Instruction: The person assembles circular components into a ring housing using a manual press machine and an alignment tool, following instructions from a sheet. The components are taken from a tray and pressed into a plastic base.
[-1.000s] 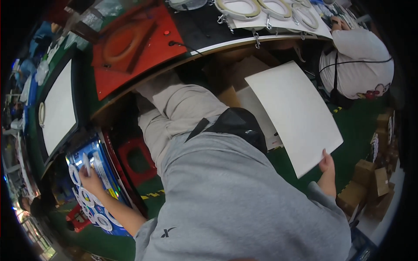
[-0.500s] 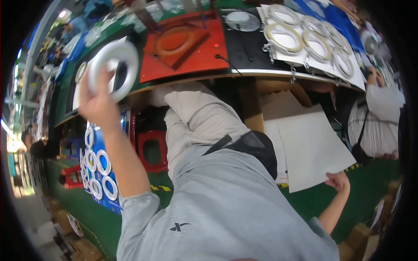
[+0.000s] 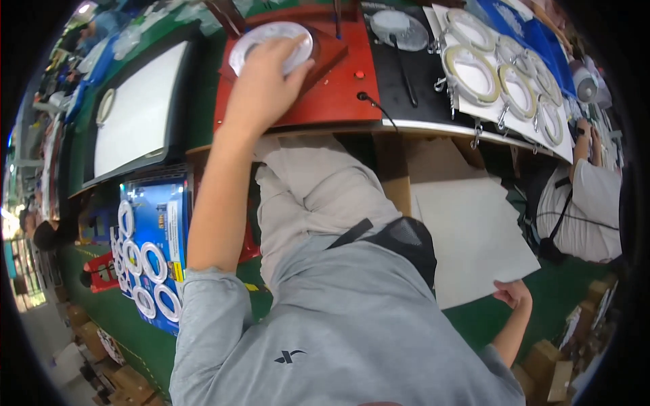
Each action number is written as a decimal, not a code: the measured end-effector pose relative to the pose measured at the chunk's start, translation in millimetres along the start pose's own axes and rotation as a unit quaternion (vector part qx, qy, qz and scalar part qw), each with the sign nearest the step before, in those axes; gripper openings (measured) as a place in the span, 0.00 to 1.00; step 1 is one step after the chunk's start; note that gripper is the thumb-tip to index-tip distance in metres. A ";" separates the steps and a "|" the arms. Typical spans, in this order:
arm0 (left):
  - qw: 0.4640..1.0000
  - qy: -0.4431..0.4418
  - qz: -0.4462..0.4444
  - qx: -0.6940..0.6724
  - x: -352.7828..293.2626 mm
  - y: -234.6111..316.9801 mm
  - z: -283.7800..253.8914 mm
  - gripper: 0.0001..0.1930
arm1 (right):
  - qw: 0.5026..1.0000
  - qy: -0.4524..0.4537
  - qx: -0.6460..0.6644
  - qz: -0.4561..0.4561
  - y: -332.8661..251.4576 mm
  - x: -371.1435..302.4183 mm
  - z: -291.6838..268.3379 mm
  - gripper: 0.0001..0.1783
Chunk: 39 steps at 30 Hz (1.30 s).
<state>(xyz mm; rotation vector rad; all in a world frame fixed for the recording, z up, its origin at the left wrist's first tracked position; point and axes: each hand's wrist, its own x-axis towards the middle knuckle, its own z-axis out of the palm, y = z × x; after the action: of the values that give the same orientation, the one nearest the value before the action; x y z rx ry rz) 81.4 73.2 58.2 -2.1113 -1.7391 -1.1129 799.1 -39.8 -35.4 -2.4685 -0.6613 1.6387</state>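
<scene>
My left hand (image 3: 265,84) reaches over a white plastic ring (image 3: 238,53), its fingers bent across the middle and on the far rim. Under the ring is the raised block of a red fixture (image 3: 332,101) on the bench. Low on the right, my right hand (image 3: 516,294) pinches the near edge of a large off-white sheet (image 3: 467,223). The sheet's far end rests at an open cardboard box (image 3: 393,162). My left hand hides part of the ring's near side.
A white board (image 3: 437,20) at right carries several rings with metal clips. Left on the bench, a white sheet (image 3: 139,115) lies on a black mat. Blue packaging (image 3: 159,210) with several white rings is below. Another person (image 3: 586,189) sits at far right.
My left hand has carried the white ring rightward and onto the red fixture. My right hand still holds the sheet, which has shifted slightly left.
</scene>
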 end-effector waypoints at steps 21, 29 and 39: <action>0.994 -0.055 -0.070 0.059 -37.9 -34.7 -29.4 0.25 | 0.932 -0.029 -0.313 -0.180 -169.7 78.4 194.6 0.13; 0.989 -0.123 -0.065 -0.059 -33.1 -38.3 -47.5 0.23 | 0.621 -0.485 -0.407 -0.463 -289.7 -167.7 392.1 0.08; 0.992 -0.034 -0.107 -0.056 -59.6 -50.3 -147.2 0.19 | 0.509 -0.561 -0.366 -0.540 -273.4 -208.3 483.7 0.08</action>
<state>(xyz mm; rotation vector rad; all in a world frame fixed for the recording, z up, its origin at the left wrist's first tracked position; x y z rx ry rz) -28.4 -42.0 107.6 -2.0866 -2.0190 -1.2327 216.0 48.8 29.9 -0.0406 -2.6106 2.0902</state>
